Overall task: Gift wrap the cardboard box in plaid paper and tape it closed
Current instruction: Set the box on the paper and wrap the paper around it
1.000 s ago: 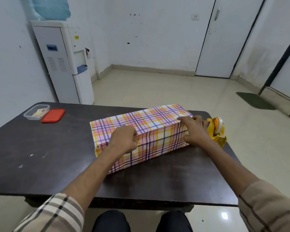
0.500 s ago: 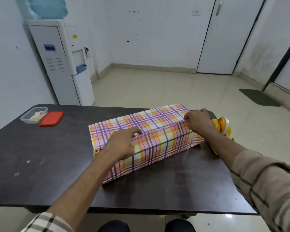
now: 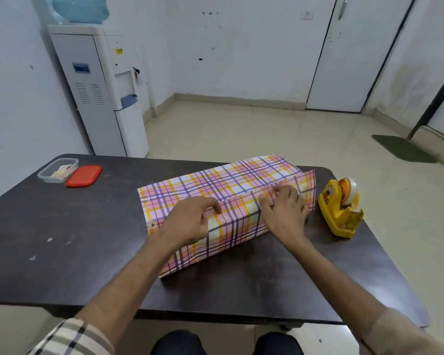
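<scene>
Far left: clear container (image 3: pixel 44 175), red lid (image 3: pixel 83 175) touching it. Mid-table (image 3: pixel 62 252): plaid-wrapped box (image 3: pixel 228 180), lying diagonally. Left hand (image 3: pixel 190 222), fingers loosely bent, presses its near top edge; right hand (image 3: pixel 285 213), fingers spread flat, presses alongside. Yellow tape dispenser (image 3: pixel 340 210) right, apart.

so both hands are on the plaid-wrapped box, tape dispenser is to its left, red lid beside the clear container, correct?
One slip: the yellow tape dispenser sits to the right of the plaid-wrapped box, not its left, as the head view shows. The left hand and right hand are both on the box, and the red lid lies beside the clear container.
</scene>
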